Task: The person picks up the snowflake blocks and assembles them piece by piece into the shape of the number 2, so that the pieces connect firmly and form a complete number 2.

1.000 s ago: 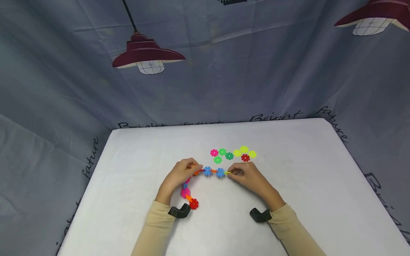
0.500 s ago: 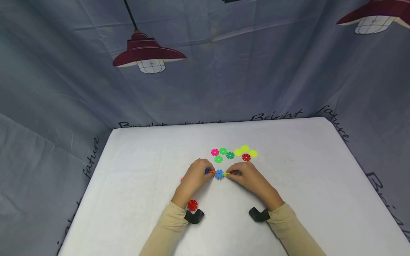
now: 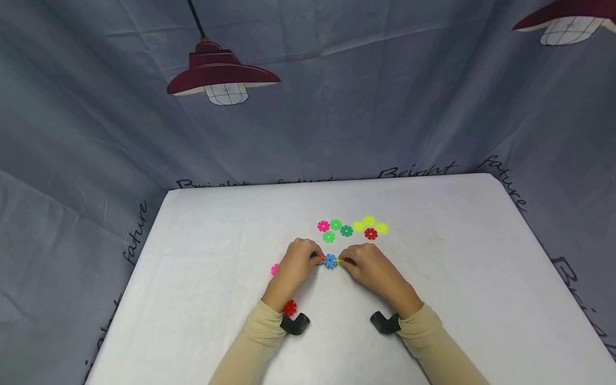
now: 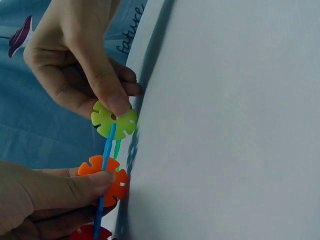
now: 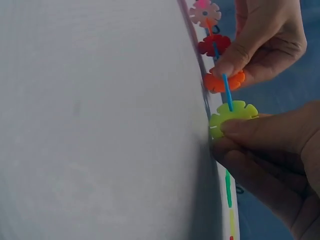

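Note:
Between finger and thumb, my left hand (image 3: 297, 262) pinches an orange notched plastic disc (image 4: 91, 167) in a chain of interlocking discs. My right hand (image 3: 368, 262) pinches a yellow-green notched disc (image 4: 102, 120). A blue disc (image 3: 330, 261) bridges the two hands, edge-on in both wrist views, its ends meeting the orange and yellow-green discs. A red disc (image 5: 207, 46) follows the orange one along the chain. The chain's end, another red disc (image 3: 290, 307), shows beside my left wrist, and a pink disc (image 3: 275, 269) peeks out left of it. My left hand and forearm hide the links between.
Loose discs lie flat beyond my hands: a pink one (image 3: 323, 225), a light green one (image 3: 336, 224), a dark green one (image 3: 346, 231), a red one (image 3: 370, 233) and several yellow ones (image 3: 369, 220). The white table (image 3: 481, 267) meets a grey curtain (image 3: 337, 117) at the back.
My left hand has moved right along the chain, past one blue disc, to the orange disc near my right hand. My right hand stays nearly in place, still pinching the yellow-green disc.

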Demonstrator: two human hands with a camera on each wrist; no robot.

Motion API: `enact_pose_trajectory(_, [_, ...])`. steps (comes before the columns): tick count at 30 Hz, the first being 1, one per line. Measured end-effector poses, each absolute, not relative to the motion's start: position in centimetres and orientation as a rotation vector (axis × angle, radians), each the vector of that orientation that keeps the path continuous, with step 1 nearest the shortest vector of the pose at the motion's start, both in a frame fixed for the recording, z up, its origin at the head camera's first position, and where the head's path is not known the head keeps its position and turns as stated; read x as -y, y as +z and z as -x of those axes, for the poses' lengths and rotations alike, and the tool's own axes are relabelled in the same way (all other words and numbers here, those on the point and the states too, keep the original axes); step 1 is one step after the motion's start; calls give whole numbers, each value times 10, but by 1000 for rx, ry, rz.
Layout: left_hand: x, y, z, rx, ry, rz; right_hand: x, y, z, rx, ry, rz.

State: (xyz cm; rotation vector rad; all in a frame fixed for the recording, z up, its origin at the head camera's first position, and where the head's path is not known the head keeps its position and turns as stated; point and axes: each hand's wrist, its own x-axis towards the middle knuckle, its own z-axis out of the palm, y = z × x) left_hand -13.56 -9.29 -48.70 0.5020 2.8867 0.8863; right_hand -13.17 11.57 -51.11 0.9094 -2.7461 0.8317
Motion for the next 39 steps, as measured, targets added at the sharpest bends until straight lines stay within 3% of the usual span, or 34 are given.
enact_pose_trajectory(11, [98, -491, 138, -2830, 907, -458, -134, -507, 144, 2960, 1134, -811])
enact_pose_trajectory(21, [105, -491, 135, -2693, 996, -449, -172, -509, 171, 3034, 1035, -172])
enact_pose_trajectory(30, [99, -490, 136, -2725, 948, -482, -176, -512, 171, 3023, 1147, -155])
enact_pose_trajectory(39, [100, -487, 136, -2801, 903, -443, -169, -514, 168, 2936, 2116, -250])
